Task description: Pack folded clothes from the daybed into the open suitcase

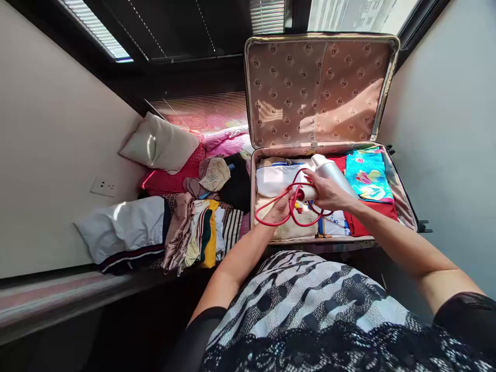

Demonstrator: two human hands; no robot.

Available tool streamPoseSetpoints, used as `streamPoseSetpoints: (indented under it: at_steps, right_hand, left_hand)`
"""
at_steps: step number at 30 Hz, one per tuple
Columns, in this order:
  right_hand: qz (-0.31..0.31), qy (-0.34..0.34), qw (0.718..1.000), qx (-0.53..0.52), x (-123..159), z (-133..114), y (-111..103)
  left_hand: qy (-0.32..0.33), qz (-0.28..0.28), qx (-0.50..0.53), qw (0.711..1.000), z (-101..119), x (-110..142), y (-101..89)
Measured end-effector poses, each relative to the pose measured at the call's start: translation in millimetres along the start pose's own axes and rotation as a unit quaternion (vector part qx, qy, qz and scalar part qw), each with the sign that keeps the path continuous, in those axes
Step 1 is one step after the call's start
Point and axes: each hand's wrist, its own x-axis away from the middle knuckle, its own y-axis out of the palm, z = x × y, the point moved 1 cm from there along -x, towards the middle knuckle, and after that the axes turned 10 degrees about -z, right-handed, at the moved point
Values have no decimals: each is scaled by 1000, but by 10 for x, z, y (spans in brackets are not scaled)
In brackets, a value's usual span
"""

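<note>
Over the open suitcase (252, 191), both of my hands are closed on a silver and white hair dryer (335, 173) with a red cord (267, 223). My right hand (329, 192) grips it near the handle (309, 193), with cord passing by the fingers. Loops of the cord are bunched in my left hand (281, 209), just left of the handle's end. Below my hands lie folded clothes: a white garment (275, 181), a cream one (289, 227) and a red one (377, 211). A blue flowered cloth (368, 175) lies at the right.
The suitcase lid (302, 93) stands raised against the window side. To the left are a pillow (160, 144), a heap of clothes (217, 175) and a row of folded garments (205, 227). A wall socket (103, 186) is at the far left; a wall (445, 129) borders the right.
</note>
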Motion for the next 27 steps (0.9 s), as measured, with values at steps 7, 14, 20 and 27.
streamPoseSetpoints:
  at_steps: [7,14,20,27]
  right_hand:
    - [-45,90,990,104,-301,1040,258]
    - [-92,112,980,138,-515,1459,984]
    - [-122,91,976,157,-600,1615,1090]
    - [-128,98,965,206,-628,1773,1138]
  left_hand:
    - [2,43,195,980,-421,-1062,443]
    - [-96,97,110,985,-601,-884,-322]
    - [-32,195,-103,975,-294,-234,-688]
    - [132,127,-636,749,-476,384,-339]
